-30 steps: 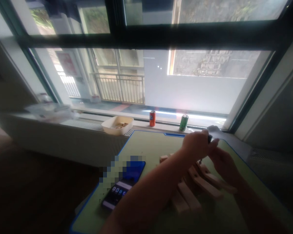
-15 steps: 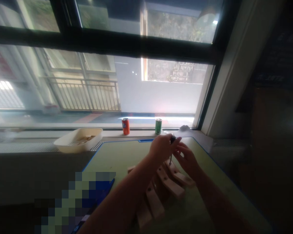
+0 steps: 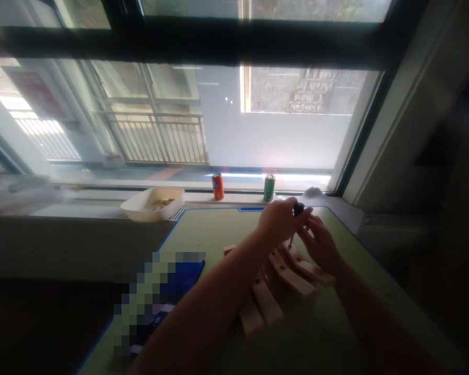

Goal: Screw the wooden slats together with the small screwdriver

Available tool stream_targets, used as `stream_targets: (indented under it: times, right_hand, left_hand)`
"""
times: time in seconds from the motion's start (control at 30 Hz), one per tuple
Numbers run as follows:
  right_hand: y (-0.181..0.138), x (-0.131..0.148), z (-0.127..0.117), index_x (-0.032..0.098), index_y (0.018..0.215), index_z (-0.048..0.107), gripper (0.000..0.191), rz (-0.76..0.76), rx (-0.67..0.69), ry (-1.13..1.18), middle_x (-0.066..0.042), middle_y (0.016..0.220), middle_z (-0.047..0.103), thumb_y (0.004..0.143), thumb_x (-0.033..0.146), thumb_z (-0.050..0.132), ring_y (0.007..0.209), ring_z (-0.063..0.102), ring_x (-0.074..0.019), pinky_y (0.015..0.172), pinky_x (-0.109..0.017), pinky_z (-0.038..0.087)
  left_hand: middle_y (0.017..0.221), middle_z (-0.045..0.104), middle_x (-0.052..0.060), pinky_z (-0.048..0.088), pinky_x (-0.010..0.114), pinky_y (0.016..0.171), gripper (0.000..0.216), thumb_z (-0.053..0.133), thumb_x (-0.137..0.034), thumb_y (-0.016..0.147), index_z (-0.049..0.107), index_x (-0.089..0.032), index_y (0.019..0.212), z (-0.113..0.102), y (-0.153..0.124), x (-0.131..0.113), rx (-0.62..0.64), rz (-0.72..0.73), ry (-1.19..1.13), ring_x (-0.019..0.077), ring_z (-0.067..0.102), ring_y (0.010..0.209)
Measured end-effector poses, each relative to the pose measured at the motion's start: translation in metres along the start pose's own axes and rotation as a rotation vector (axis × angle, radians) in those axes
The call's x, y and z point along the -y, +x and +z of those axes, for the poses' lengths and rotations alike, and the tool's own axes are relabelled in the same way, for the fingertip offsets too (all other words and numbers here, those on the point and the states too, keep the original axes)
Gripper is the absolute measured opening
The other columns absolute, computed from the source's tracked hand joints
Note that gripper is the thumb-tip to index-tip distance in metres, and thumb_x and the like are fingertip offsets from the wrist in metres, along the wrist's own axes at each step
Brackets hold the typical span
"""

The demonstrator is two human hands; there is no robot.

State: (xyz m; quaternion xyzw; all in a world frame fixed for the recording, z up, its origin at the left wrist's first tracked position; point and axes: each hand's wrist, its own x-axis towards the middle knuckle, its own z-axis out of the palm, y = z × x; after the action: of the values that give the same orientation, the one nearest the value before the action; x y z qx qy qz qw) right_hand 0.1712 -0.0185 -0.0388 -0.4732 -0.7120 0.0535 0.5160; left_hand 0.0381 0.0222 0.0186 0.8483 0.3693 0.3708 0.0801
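Note:
My left hand (image 3: 278,217) is closed around the black handle of a screwdriver (image 3: 298,209), held nearly upright. Its thin metal shaft runs down to a small screw in a pale wooden piece (image 3: 312,270). My right hand (image 3: 319,239) is close on the other side, fingers bent and fingertips at the screwdriver just under the handle. Several wooden bars with dark holes, such as a front bar (image 3: 269,304), lie side by side below my hands, joined on a frame partly hidden by my left forearm.
The green table (image 3: 214,226) has a blue edge. On the sill behind stand a red can (image 3: 218,186), a green can (image 3: 269,187) and a cream basin (image 3: 154,205) with small pieces inside. A blue item (image 3: 189,273), partly pixelated, lies left of my forearm.
The whole view has shifted, so the table, cans and hands appear further right and higher. Both hands keep about the same pose at the screwdriver.

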Motion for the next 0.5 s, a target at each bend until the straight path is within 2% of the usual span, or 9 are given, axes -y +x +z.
stream_targets:
  times: [0.13,0.23,0.33,0.4,0.5]
  right_hand:
    - [0.0,0.0,-0.001,0.021,0.093,0.06,0.017,0.019,-0.01,-0.037,-0.005,0.089,0.057,0.085,0.028,0.047,0.085,0.048,-0.0198,0.075,-0.035,0.039]
    - [-0.001,0.0,-0.001,0.021,0.086,0.061,0.016,0.048,-0.028,-0.033,-0.004,0.083,0.057,0.085,0.03,0.048,0.08,0.049,-0.0194,0.072,-0.034,0.039]
    - [-0.002,0.001,-0.001,0.022,0.087,0.062,0.018,0.061,-0.02,-0.035,-0.004,0.082,0.058,0.085,0.031,0.047,0.08,0.049,-0.0199,0.072,-0.035,0.039]
    - [-0.002,0.003,-0.001,0.022,0.089,0.062,0.02,0.067,-0.016,-0.026,-0.005,0.084,0.059,0.086,0.032,0.046,0.08,0.05,-0.0203,0.071,-0.035,0.039]
    - [-0.002,0.005,-0.001,0.022,0.089,0.062,0.02,0.068,-0.022,-0.019,-0.005,0.083,0.059,0.086,0.032,0.045,0.079,0.05,-0.02,0.07,-0.034,0.039]
  left_hand:
    - [0.063,0.054,0.0,0.032,0.022,0.05,0.043,0.044,-0.059,0.077,0.052,-0.017,0.083,-0.004,-0.001,-0.003,-0.02,-0.044,-0.117,0.0101,0.046,0.052]
    - [0.063,0.05,-0.001,0.032,0.022,0.05,0.028,0.033,-0.04,0.088,0.047,-0.017,0.08,-0.006,0.0,-0.002,-0.128,-0.058,-0.217,0.0094,0.043,0.053]
    - [0.062,0.047,0.0,0.032,0.023,0.05,0.021,0.026,-0.02,0.087,0.044,-0.017,0.077,-0.003,0.004,0.003,-0.232,-0.126,-0.288,0.0102,0.041,0.054]
    - [0.064,0.049,0.001,0.032,0.023,0.049,0.019,0.028,-0.019,0.086,0.045,-0.017,0.078,0.002,0.008,0.007,-0.245,-0.199,-0.336,0.0109,0.043,0.056]
    - [0.067,0.054,0.002,0.036,0.022,0.049,0.022,0.028,-0.02,0.086,0.05,-0.016,0.083,0.009,0.014,0.011,-0.19,-0.316,-0.414,0.0105,0.048,0.057]
